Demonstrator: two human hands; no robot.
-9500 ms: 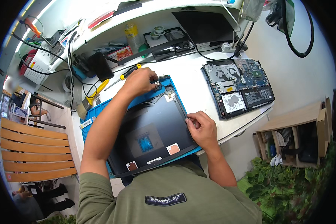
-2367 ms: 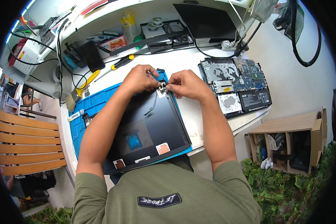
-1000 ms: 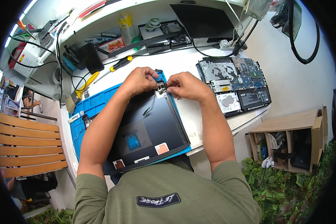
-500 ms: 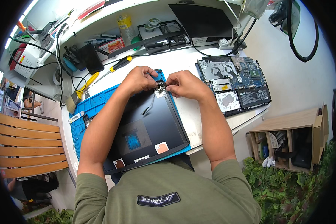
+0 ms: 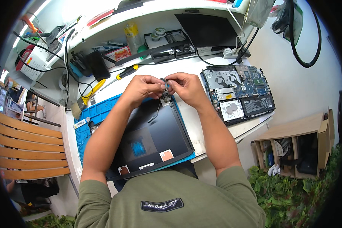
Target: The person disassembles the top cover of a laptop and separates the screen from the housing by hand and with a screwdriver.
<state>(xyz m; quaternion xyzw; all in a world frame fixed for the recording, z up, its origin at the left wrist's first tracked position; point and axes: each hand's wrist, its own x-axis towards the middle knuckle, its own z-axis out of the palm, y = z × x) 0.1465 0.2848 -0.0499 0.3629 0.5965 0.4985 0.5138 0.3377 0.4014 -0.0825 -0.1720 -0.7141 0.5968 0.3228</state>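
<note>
A black laptop lid lies on a blue repair mat, its far right corner between my hands. At that corner is a metal hinge, and a thin grey display cable trails from it over the lid. My left hand is closed, thumb and finger pinching the hinge's upper part. Opposite it, my right hand pinches the cable where it runs up past the hinge. The fingertips partly hide both small parts.
An opened laptop base with bare board and battery lies to the right. Beyond the mat are a yellow-black screwdriver, a yellow-handled brush and a phone. A dark screen panel leans at the back.
Both hands have come closer together above the lid's corner. The cable now rises between the fingertips, and the hinge shows below them. The whole view has shifted slightly.
</note>
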